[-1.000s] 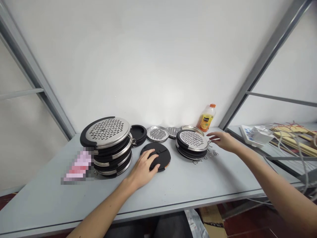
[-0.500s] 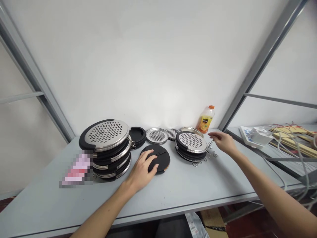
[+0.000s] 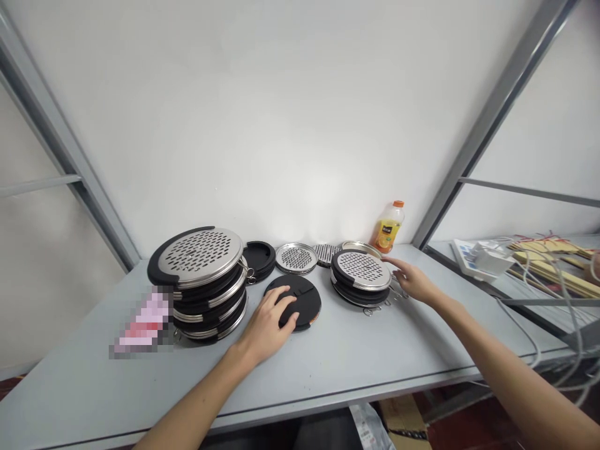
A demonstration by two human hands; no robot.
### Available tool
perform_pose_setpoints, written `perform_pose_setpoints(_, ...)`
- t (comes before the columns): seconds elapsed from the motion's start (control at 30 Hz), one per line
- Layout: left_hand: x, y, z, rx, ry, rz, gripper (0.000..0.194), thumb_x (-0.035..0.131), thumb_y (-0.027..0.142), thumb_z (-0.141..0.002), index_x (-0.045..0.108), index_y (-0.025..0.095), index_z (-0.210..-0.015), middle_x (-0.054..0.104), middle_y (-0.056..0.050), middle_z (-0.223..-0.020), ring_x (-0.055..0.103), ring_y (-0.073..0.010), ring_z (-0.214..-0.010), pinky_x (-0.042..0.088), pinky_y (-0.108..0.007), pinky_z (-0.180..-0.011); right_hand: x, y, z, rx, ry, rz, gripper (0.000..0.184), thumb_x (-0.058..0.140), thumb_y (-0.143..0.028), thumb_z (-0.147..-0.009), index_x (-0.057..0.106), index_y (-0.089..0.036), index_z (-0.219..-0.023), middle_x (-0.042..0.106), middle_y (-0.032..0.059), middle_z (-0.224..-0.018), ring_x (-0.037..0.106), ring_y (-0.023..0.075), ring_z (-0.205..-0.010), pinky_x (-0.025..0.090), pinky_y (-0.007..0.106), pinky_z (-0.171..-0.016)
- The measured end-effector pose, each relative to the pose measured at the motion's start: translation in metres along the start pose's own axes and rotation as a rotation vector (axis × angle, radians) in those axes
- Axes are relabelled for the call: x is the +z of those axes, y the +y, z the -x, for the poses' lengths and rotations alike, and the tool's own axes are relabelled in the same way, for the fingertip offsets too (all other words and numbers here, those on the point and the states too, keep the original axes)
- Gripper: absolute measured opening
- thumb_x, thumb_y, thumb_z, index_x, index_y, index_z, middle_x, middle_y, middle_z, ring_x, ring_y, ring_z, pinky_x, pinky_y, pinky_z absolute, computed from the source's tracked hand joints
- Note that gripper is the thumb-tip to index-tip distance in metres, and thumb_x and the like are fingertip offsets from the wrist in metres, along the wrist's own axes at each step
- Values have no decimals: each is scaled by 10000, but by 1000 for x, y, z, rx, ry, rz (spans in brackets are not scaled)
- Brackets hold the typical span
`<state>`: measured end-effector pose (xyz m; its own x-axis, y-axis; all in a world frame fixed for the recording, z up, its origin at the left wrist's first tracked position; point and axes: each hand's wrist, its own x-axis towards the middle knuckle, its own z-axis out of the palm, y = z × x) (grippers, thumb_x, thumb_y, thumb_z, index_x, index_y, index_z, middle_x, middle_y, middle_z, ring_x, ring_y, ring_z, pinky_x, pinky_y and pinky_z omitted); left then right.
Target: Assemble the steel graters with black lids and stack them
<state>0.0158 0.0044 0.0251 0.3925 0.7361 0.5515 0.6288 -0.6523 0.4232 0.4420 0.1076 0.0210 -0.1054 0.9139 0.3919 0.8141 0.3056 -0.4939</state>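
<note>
Stack of perforated discs [image 3: 363,270], smaller of two, has right hand [image 3: 417,283] nearer, at its right rim, forefinger extended, grip unclear; left hand [image 3: 267,322], fingers spread, rests on black disc [image 3: 308,305] left of that stack.

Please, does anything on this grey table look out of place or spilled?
The orange-capped clear plastic juice bottle seems out of place: a drink near round black-and-silver perforated discs. No spill shows.
</note>
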Motion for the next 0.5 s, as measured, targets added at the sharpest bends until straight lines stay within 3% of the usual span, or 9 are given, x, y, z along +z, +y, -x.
perform_pose_setpoints(0.2,3,-1,0,5,12,1,269,541,194,-871,589,217,-1135,522,-96,-1279,494,-259,-1207,443,-460,-1023,-1,4,8,34,-6,-179,586,424,-107,-731,475,-203,-1307,626,91,-1238,620,252,-1114,553,400,-888)
perform_pose_setpoints(0.4,3,-2,0,-4,-16,-7,262,531,204,-885,585,209,-1142,514,-97,-1289,482,-252,-1221,434,-445,-1035,-6,8,10,72,-90,30,507,468,-98,-667,591,-186,-1151,666,108,-1151,634,283,-1073,545,429,-893)
perform_pose_setpoints(0.5,4,-2,0,-6,-19,-6,258,533,209,-884,589,202,-1136,518,-100,-1287,487,-249,-1218,433,-436,-1037,-6,4,10,72,-68,-73,522,476,-105,-679,561,-206,-1183,653,95,-1184,635,275,-1082,530,420,-922)
